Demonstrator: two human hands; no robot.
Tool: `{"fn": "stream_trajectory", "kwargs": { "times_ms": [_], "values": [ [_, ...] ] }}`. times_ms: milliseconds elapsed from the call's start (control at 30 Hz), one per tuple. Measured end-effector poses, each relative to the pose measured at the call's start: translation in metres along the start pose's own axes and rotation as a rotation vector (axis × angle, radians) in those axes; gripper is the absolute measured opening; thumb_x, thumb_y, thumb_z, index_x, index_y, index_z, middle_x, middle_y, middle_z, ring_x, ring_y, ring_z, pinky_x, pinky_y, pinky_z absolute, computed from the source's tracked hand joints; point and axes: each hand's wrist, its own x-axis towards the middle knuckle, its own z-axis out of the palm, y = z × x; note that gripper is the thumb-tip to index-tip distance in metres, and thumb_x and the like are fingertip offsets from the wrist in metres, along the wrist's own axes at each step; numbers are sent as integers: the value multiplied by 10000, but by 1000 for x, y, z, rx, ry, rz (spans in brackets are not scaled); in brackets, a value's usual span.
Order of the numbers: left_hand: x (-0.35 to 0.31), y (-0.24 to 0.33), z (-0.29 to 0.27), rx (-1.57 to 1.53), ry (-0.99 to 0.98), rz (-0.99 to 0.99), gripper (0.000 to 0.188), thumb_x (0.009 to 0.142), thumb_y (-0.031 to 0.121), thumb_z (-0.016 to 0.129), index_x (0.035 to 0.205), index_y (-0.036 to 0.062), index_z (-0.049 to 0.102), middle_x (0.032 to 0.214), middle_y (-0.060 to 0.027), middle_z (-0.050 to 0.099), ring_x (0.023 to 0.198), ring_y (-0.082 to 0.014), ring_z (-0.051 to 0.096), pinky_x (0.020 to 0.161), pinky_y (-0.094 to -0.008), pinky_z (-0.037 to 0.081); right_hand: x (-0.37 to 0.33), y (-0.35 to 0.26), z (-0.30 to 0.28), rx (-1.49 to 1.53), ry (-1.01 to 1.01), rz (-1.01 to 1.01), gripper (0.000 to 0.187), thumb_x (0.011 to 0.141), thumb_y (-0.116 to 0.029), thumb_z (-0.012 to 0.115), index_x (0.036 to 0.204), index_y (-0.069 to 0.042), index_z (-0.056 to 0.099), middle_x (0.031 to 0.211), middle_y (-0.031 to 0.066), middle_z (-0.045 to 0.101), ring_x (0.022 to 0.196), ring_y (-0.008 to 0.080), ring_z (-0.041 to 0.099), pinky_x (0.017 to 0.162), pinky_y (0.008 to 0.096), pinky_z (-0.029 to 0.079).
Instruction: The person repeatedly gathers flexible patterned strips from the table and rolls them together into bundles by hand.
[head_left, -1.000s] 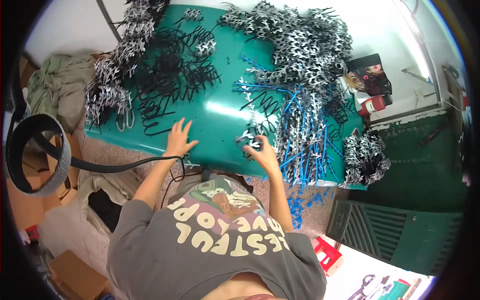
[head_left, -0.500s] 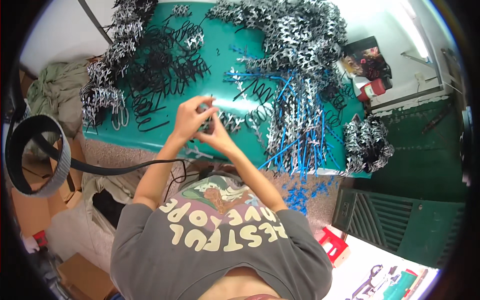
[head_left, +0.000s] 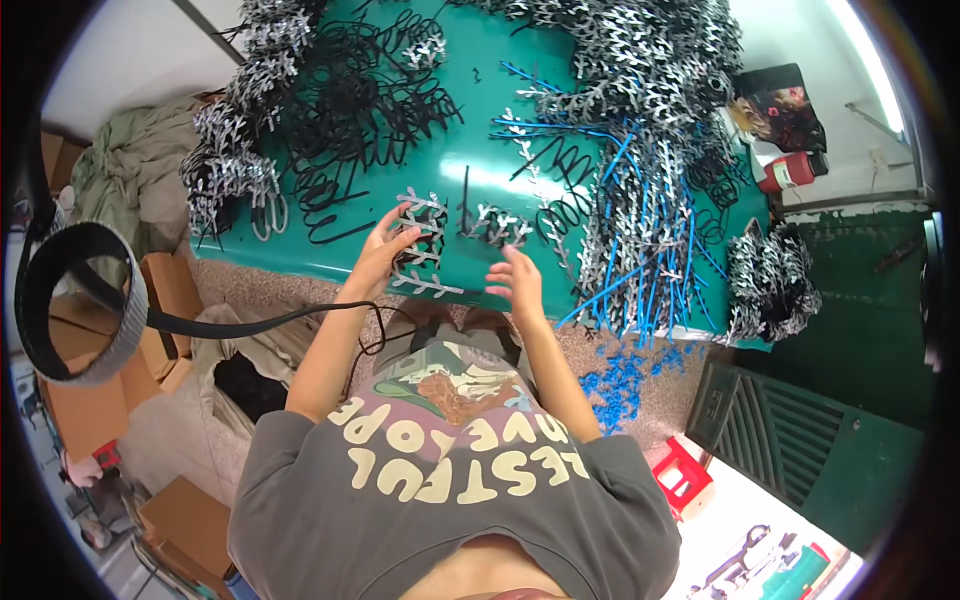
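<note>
Over the near edge of the green table, my left hand (head_left: pixel 376 262) is closed on a silver leafy garland strip (head_left: pixel 420 232) with a dark backing, curled into a loop. The strip's leafy tail (head_left: pixel 428 284) sticks out toward the right. My right hand (head_left: pixel 518 284) is apart from it, fingers loosely spread and holding nothing. Just beyond its fingertips a small curled leafy piece (head_left: pixel 496 226) lies on the table, beside a thin black strip (head_left: pixel 467 198). Whether the fingertips touch that piece I cannot tell.
Tangled black strips (head_left: pixel 360 100) cover the table's left part. A large heap of silver leafy strips (head_left: pixel 650 70) fills the far right, with blue-stemmed strands (head_left: pixel 650 240) nearer. A leafy bundle (head_left: pixel 768 285) stands at the right corner. A black strap loop (head_left: pixel 80 300) hangs at left.
My hands, together half a second ago, have parted. The right has moved away to the right and opened; the left still holds the leafy strip, which now shows more fully. The view has shifted slightly.
</note>
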Motion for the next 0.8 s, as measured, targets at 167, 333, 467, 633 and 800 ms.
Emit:
{"fn": "stream_trajectory", "kwargs": {
  "times_ms": [167, 333, 467, 633, 800],
  "values": [
    [4, 19, -14, -50, -48, -49, 418, 841, 244, 571, 1205, 67, 464, 1082, -52, 577, 901, -133, 593, 726, -279, 526, 55, 9, 28, 470, 294, 113, 809, 757, -521, 617, 1338, -77, 272, 1244, 224, 402, 1099, 366, 469, 806, 525, 457],
    [3, 54, -15, -85, -87, -35, 403, 817, 344, 569, 1117, 78, 526, 865, -5, 615, 747, -97, 596, 646, -249, 522, 85, 2, 42, 434, 480, 32, 606, 770, -394, 632, 1226, -79, 387, 1126, 138, 492, 1015, 296, 517, 786, 489, 445],
    [18, 65, -28, -103, -165, 3, 431, 808, 265, 545, 1180, 59, 476, 962, -43, 595, 805, -126, 603, 682, -266, 522, 53, -19, 63, 200, 491, -369, 402, 817, -268, 586, 1117, -54, 426, 897, 31, 578, 826, 138, 528, 685, 343, 444],
    [25, 68, -1, -5, -291, 74, 617, 752, 222, 551, 1308, 32, 362, 1117, -70, 543, 928, -132, 568, 762, -251, 484, 0, -62, 99, -104, 161, -557, 378, 848, -240, 550, 1127, -19, 420, 840, 46, 555, 680, 75, 491, 549, 208, 384],
    [20, 83, 3, -20, -397, 158, 741, 678, 371, 559, 1317, 51, 365, 1091, -69, 560, 903, -154, 581, 784, -295, 482, -61, -101, 121, -200, -22, -622, 686, 818, -205, 552, 1390, -77, 197, 1093, 109, 503, 930, 145, 481, 765, 255, 413]
  ]
}}
